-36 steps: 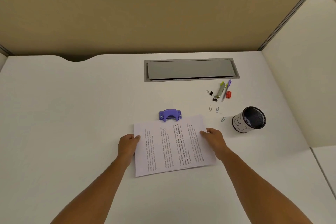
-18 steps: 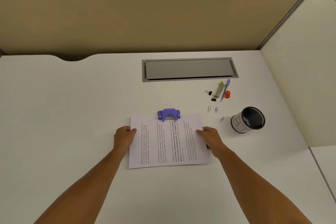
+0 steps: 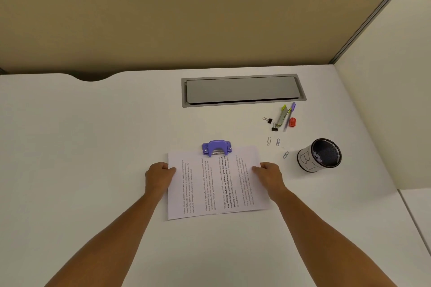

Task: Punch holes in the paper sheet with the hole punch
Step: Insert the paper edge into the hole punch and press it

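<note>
A printed paper sheet [image 3: 217,184] lies on a white desk [image 3: 93,147], pinched at its side edges by the left hand [image 3: 158,176] and right hand [image 3: 268,175], fingers curled closed on it; since a second ago it has been slid forward and squared, so its far edge now sits inside the purple hole punch [image 3: 217,147]; pressing the punch is judged to be next.

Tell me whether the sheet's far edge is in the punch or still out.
In. The paper sheet has its far edge tucked under the purple hole punch, whose front overlaps the page.
</note>
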Demonstrator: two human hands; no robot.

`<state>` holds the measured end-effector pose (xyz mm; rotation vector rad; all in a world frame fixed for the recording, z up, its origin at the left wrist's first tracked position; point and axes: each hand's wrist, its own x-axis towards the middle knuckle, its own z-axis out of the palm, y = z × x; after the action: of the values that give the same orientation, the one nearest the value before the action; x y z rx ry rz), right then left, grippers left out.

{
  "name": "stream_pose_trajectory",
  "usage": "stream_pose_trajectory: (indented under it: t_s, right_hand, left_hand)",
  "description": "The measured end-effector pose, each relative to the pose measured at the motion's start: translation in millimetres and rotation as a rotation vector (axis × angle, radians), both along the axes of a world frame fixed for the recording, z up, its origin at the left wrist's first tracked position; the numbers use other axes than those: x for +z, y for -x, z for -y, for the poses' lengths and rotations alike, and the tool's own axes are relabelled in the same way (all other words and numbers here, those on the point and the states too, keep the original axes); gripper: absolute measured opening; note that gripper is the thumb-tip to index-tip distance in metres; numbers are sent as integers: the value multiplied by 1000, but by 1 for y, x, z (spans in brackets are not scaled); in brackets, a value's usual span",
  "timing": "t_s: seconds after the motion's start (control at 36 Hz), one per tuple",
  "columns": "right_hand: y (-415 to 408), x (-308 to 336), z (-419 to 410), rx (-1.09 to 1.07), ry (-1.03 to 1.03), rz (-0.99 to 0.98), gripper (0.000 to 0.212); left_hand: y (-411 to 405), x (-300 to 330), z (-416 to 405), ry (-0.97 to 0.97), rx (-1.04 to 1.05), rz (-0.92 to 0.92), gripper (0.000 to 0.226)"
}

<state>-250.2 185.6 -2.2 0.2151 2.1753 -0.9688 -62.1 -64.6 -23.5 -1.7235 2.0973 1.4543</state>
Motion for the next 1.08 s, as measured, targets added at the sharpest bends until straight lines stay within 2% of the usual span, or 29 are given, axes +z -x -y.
stream_pose_trajectory:
  t_s: [0.17, 0.36, 0.47, 0.64, 0.69, 0.81, 0.89, 0.97, 1.08]
  right_hand:
    - [0, 2, 3, 8, -25, -28, 14]
    - [0, 0, 2, 22, -36, -51, 23]
    - [-3, 3, 3, 24, -52, -86, 28]
    - [-6, 0, -1, 70, -93, -136, 11]
    - [-7, 0, -5, 63, -99, -154, 31]
    - [-16, -1, -15, 95, -99, -237, 40]
    - [-26, -9, -22, 136, -119, -345, 48]
    - [-47, -20, -30, 297, -190, -523, 61]
    - [-83, -34, -37, 571, -273, -780, 69]
  left_hand:
    - [0, -3, 3, 88, -46, 22, 32]
    - [1, 4, 3, 138, -99, 47, 26]
    - [1, 7, 2, 195, -41, 54, 26]
    - [5, 11, 9, 239, -33, 9, 31]
    - [7, 10, 13, 243, -64, -27, 28]
    - [21, 12, 21, 218, -159, -71, 28]
    - [34, 15, 24, 244, -266, -98, 36]
    - [46, 17, 23, 340, -478, -53, 55]
    - [60, 17, 22, 563, -1017, 8, 74]
